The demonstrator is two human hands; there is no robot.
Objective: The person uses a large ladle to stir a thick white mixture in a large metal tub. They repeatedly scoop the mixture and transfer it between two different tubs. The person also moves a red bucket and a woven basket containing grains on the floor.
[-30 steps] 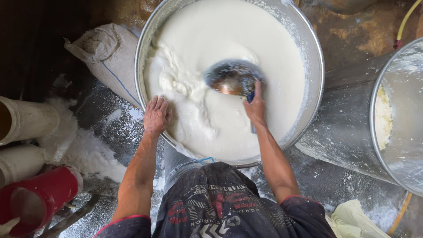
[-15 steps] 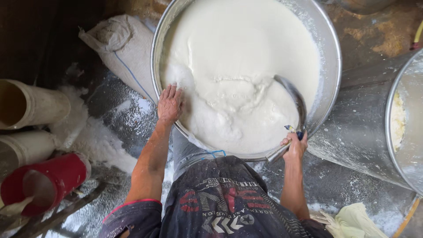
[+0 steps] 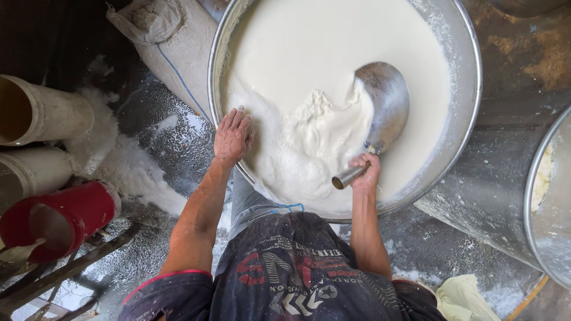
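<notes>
scoop (image 3: 383,101), a large metal one, stands tilted in the white batter (image 3: 333,53) at about 3 o'clock of centre in the wide steel basin (image 3: 470,77), its bowl up at 1 o'clock from the right hand (image 3: 364,172), which is clenched round the handle end. left hand (image 3: 232,135) lies flat and released on the basin rim at 9 o'clock, grasping nothing. risk, as judged: the handle looks smeared with wet batter and may slip or twist in the fist, and a hard sweep near the 5 o'clock rim could slop batter over onto the wet floor (image 3: 148,178).
</notes>
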